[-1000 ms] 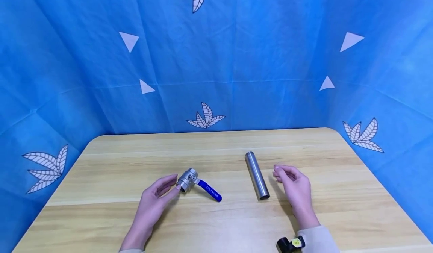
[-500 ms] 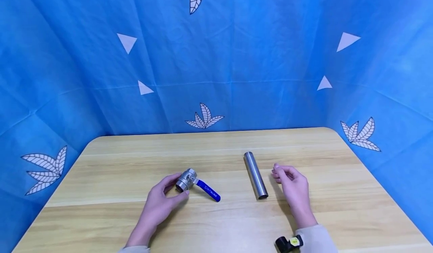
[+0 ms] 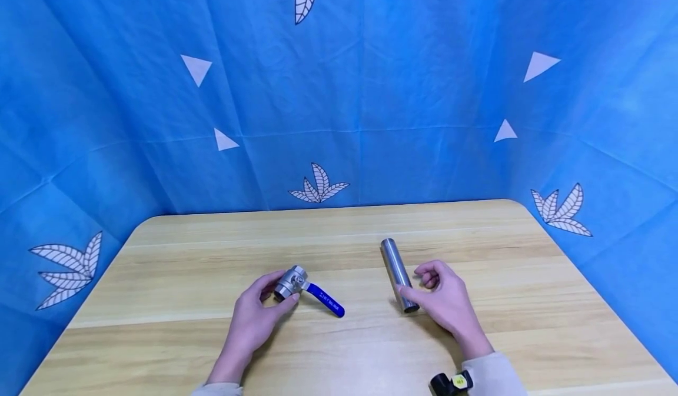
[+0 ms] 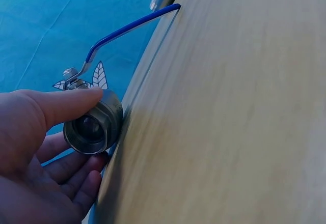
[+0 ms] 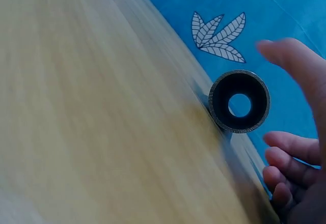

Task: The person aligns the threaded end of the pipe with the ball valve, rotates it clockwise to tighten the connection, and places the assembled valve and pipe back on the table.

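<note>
A steel ball valve (image 3: 288, 283) with a blue lever handle (image 3: 325, 299) lies on the wooden table, left of centre. My left hand (image 3: 255, 318) holds the valve by its near end; in the left wrist view the thumb (image 4: 76, 103) lies across the top of the valve body (image 4: 113, 113), with fingers underneath. Right of centre lies a straight steel pipe (image 3: 394, 260). My right hand (image 3: 450, 302) is beside its near end, thumb stretched over the pipe and fingers loosely bent on the right. The right wrist view looks through the pipe's bore (image 5: 218, 102); thumb and fingers stand apart from it.
The light wooden table (image 3: 344, 360) runs back to a blue cloth backdrop (image 3: 434, 90) with white leaf and triangle prints. A black device with a yellow label (image 3: 458, 381) sits at my right wrist.
My left thumb has come round the near side of the valve, and the hand has closed in on it. My right hand has shifted left to the pipe, spreading thumb from fingers.
</note>
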`<state>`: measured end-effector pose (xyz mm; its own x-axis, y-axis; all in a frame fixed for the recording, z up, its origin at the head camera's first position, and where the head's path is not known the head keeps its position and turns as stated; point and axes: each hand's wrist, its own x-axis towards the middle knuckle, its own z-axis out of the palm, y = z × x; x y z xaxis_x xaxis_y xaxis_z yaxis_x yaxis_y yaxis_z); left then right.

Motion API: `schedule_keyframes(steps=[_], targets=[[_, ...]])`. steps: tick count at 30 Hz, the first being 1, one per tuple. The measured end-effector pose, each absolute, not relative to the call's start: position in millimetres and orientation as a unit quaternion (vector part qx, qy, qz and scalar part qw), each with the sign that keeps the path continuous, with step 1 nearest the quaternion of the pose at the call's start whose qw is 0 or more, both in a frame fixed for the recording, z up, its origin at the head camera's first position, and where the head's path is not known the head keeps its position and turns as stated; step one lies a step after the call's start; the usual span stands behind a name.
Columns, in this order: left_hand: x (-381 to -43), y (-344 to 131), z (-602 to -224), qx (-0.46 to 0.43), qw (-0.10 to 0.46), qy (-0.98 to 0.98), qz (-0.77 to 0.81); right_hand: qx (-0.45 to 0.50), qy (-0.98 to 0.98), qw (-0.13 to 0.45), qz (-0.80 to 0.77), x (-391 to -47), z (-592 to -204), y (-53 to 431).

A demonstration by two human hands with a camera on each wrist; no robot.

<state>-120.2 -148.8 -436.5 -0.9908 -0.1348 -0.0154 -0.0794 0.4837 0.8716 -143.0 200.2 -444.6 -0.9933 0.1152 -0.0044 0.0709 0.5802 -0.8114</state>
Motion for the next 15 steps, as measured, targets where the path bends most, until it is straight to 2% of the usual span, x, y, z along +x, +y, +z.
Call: schedule_keyframes(steps=[6,15], targets=[[-118.2,-151.4,-438.1,0.068,0.024,-0.860,-0.505,-0.014,-0.914,0.019,0.405,-141.8,-444.9,196.6],[-115.0,-158.8,-438.9,0.046,0.022,-0.868,-0.494,-0.024,-0.904,0.021,0.427,-141.8,-446.3,197.3]])
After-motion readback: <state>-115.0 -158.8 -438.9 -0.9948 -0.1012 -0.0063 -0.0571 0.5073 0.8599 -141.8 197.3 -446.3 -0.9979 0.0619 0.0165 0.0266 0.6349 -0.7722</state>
